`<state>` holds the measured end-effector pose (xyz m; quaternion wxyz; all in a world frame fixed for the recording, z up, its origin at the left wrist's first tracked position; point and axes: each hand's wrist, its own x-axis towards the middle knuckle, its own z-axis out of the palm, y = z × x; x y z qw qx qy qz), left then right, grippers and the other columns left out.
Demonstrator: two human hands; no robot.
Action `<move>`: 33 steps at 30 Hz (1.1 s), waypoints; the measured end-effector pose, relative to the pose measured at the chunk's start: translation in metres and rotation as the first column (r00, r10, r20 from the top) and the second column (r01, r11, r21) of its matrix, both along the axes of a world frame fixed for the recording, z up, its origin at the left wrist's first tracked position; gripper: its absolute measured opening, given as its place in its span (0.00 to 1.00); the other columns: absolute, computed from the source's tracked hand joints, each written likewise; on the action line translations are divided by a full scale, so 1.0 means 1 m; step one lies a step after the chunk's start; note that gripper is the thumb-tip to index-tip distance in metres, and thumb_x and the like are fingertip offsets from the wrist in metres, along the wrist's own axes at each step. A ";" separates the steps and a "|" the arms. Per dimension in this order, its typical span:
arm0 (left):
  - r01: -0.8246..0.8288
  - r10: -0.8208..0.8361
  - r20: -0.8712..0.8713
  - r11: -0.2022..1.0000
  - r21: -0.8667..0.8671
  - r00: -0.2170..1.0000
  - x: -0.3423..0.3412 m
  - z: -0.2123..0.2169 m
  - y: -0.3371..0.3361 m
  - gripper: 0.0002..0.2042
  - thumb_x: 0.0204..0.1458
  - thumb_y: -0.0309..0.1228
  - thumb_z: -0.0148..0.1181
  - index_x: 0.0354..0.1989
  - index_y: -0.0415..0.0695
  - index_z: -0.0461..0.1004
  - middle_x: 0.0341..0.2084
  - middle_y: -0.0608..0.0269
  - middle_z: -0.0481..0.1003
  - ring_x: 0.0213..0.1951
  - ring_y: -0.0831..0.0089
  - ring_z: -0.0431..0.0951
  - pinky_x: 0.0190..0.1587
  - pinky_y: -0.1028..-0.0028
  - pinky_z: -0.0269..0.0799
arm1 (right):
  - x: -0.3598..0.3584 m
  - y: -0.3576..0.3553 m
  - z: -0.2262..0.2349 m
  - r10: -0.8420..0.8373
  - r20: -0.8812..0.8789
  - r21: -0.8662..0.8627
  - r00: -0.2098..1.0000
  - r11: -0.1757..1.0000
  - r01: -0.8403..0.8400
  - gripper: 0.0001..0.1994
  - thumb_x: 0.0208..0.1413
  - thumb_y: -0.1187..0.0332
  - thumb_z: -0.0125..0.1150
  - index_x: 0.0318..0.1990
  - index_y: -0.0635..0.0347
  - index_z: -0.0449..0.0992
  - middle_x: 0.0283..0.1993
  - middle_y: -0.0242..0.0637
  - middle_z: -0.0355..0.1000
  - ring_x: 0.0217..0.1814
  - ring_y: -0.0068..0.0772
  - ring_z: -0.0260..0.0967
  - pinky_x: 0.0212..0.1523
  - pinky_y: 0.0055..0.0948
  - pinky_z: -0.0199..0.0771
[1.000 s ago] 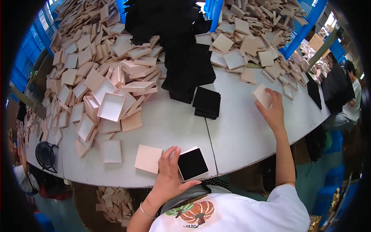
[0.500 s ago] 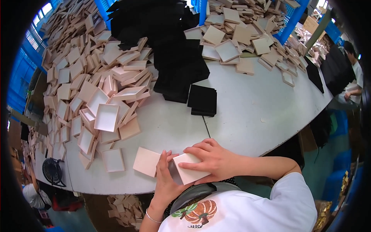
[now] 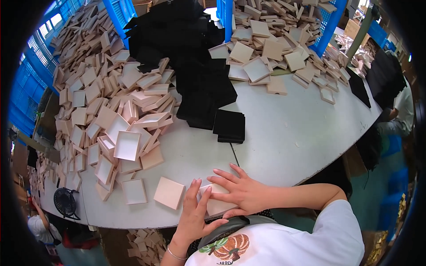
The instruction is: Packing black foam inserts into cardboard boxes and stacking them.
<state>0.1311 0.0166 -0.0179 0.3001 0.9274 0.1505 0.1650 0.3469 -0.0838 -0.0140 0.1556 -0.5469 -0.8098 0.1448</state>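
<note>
Pink box lid (image 3: 217, 205) lies flat on the white bench (image 3: 293, 133), at the near edge just in front of you, and both your hands are pressing on it. Your right hand (image 3: 244, 195) is spread flat over its right part, fingers straight and pointing to the left. Your left hand (image 3: 195, 215) covers its left part from below, fingers straight too, so neither hand closes around anything; they only push down with open palms. I cannot see what is under the lid, because it and the hands hide this place.

Just beside it, to the left, a second pink square piece (image 3: 169, 193) lies alone, not touched. Further left, a white open tray (image 3: 127, 145) rests on the big heap of pink box parts (image 3: 102, 106). Behind, well apart from your hands, a small stack of black square inserts (image 3: 229, 126) stands in front of the larger black pile (image 3: 195, 66).

I judge that you are in the closing step: the lid is being pressed to sit evenly. The next move probably calls for equal pressure on all four corners, then a check that no edge stays raised, before you lift your palms. Careful, a tilted lid may jam.
</note>
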 end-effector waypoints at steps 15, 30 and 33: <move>-0.095 0.114 -0.051 0.955 0.279 0.992 0.011 -0.006 -0.004 0.42 0.48 0.47 0.67 0.68 0.43 0.56 0.67 0.43 0.53 0.67 0.42 0.54 0.66 0.50 0.53 | 0.283 -0.144 -0.021 -0.956 -0.135 0.472 0.262 0.170 0.865 0.27 0.59 0.53 0.60 0.62 0.56 0.68 0.64 0.50 0.62 0.70 0.55 0.53 0.64 0.51 0.58; -0.001 -0.103 0.110 0.723 0.691 0.989 0.037 0.033 0.049 0.19 0.54 0.37 0.64 0.51 0.41 0.74 0.50 0.46 0.71 0.48 0.51 0.74 0.53 0.51 0.67 | 0.585 -0.142 -0.003 -0.942 -0.065 0.337 -0.329 -0.331 0.882 0.35 0.54 0.40 0.57 0.65 0.48 0.66 0.70 0.49 0.57 0.74 0.50 0.49 0.67 0.50 0.56; 0.174 -0.193 -0.014 0.851 0.495 0.981 0.146 0.102 0.073 0.19 0.53 0.37 0.64 0.51 0.40 0.73 0.45 0.49 0.73 0.44 0.49 0.74 0.54 0.52 0.66 | 0.605 -0.149 -0.003 -0.921 -0.153 0.198 -0.357 -0.383 0.903 0.37 0.54 0.39 0.56 0.66 0.50 0.64 0.70 0.50 0.56 0.73 0.49 0.50 0.68 0.48 0.56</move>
